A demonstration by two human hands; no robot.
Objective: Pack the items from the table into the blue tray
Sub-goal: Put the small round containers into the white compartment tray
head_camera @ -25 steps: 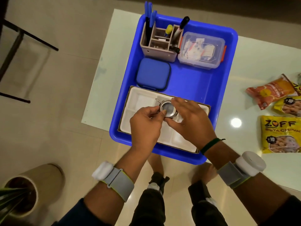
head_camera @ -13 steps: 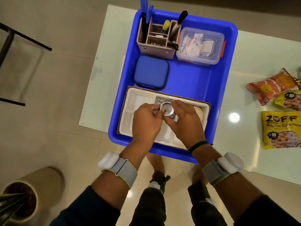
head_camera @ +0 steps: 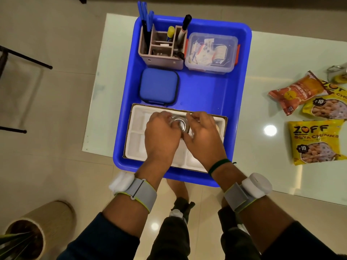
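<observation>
Inside, the blue tray (head_camera: pixel 238 102) holds organizer (head_camera: pixel 161 51), clear box (head_camera: pixel 211 53), blue case (head_camera: pixel 158 87).

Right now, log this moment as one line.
both hands holding steel container | over white compartment tray | in blue tray | snack packets unpacked

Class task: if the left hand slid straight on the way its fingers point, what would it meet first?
Probably the small steel container its fingers already touch; past that, the blue zip case. Depth is unclear.
</observation>
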